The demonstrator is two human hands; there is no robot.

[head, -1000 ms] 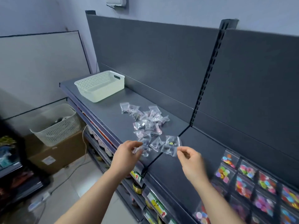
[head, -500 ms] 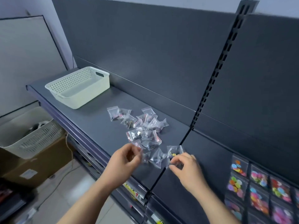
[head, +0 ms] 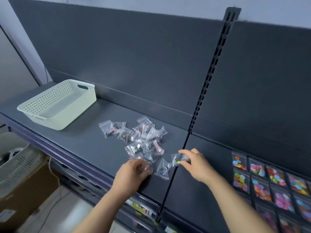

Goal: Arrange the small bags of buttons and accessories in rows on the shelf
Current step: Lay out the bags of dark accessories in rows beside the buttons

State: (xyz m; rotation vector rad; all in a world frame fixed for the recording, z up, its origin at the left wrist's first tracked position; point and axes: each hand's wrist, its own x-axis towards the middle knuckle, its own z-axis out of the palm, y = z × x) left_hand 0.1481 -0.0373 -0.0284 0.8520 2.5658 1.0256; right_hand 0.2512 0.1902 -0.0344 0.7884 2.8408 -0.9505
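While pinching one bag [head: 176,159] in the right hand [head: 196,165] and another in the left hand [head: 131,174], beware dragging overlapping neighbours [head: 162,169] off the shelf [head: 84,143].

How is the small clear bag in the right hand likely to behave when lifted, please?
The clear bag pinched by the right hand looks thin and crinkled, so it will probably flop. Its contents look tiny, so likely light. The glossy film may slip from a loose grip.

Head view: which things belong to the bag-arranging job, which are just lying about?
Job: loose bag pile; yellow-piece bag pinched by right hand; clear bag in left hand; arranged button-bag rows; shelf.
Lying about: white basket; lower basket; cardboard box.
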